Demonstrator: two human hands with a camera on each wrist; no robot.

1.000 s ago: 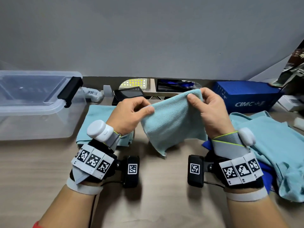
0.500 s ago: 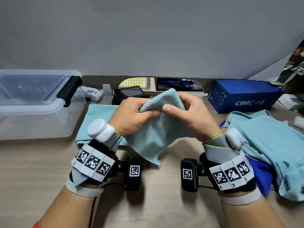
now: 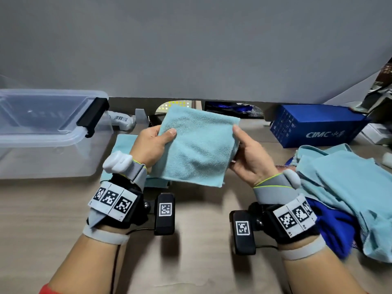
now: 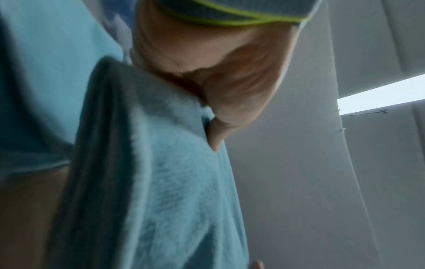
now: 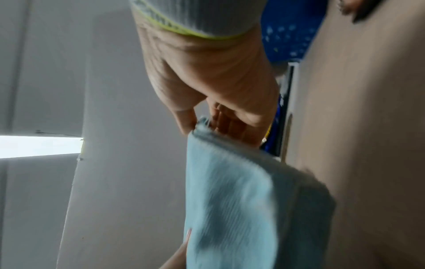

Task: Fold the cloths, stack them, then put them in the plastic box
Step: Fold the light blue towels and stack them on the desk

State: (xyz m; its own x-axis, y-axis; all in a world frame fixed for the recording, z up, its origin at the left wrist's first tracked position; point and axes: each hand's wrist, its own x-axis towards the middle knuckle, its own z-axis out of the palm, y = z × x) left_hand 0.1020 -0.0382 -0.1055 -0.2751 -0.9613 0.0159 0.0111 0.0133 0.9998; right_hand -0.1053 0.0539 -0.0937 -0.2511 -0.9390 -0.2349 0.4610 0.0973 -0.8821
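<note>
Two hands hold one folded cloth point(image 3: 197, 147) in the air at the middle of the frame, above the counter point(image 3: 63, 219). The left hand point(image 3: 149, 149) pinches its left edge, thumb on top; the right hand point(image 3: 249, 158) grips the right edge, thumb above and fingers point(image 5: 232, 125) underneath. Behind the left wrist, a folded stack point(image 3: 123, 145) lies flat, with the plastic box point(image 3: 48, 132) at the left edge of the frame. At the right, unfolded cloths point(image 3: 347, 187) sit heaped over something dark blue.

Judging by the soft, layered edges in the wrist views, the fold could slip open if either pinch loosens before the cloth is laid down. Set down crooked, it could land off-square and make the stack awkward to lift into the box.
</note>
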